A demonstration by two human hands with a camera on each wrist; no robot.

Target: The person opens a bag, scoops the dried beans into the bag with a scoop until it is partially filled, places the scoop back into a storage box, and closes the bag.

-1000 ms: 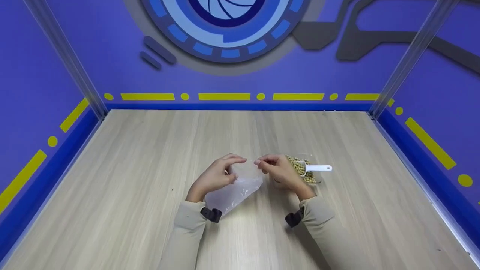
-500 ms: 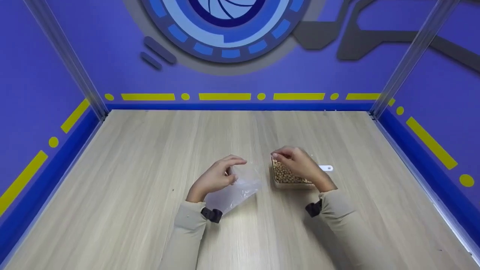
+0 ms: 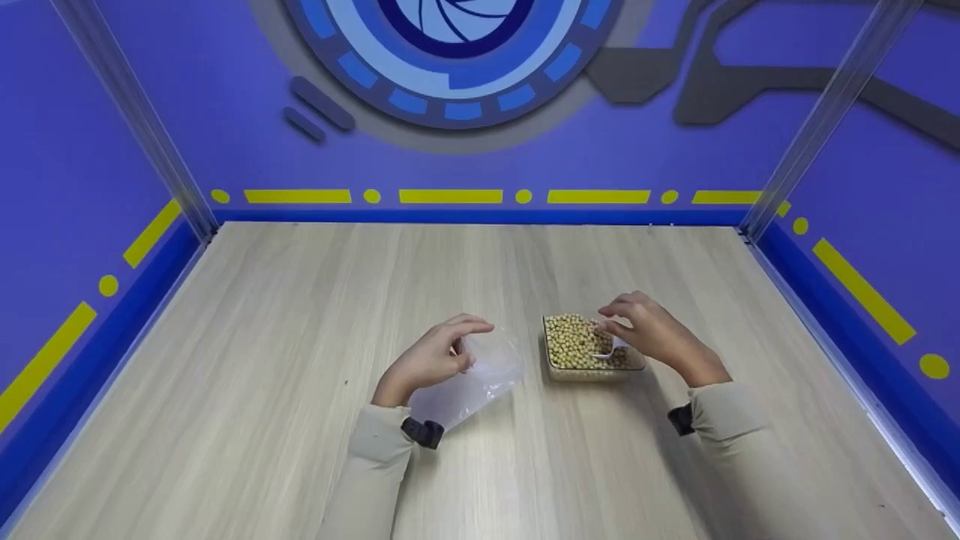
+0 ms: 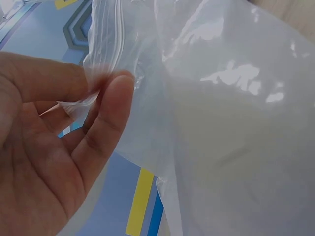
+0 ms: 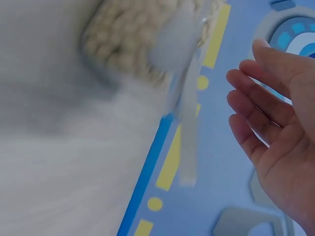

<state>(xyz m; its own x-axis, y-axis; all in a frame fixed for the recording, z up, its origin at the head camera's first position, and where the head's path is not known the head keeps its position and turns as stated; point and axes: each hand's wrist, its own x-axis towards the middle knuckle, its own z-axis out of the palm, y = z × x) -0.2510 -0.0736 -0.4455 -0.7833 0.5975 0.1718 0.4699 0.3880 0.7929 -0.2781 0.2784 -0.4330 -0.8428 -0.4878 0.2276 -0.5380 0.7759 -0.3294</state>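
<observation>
My left hand (image 3: pixel 429 354) pinches a clear zip-lock bag (image 3: pixel 476 386) near its zip edge. In the left wrist view the thumb and a finger grip the plastic, and the bag (image 4: pixel 236 132) spreads out beside the hand. To its right, a clear rectangular container (image 3: pixel 592 374) full of pale yellow-green soybeans (image 3: pixel 571 337) stands on the table. A white scoop (image 5: pixel 188 137) lies in the beans, its handle sticking out over the rim. Over the container's right side is my right hand (image 3: pixel 660 336), fingers loosely bent and apart from the scoop handle in the right wrist view.
The wood-grain table (image 3: pixel 300 300) runs back to a blue-purple wall (image 3: pixel 420 169) with yellow marks. Side walls and metal posts (image 3: pixel 832 112) stand at both sides.
My right hand has left the bag's edge and moved right across the container to the scoop's side. The left hand has stayed in place with the bag.
</observation>
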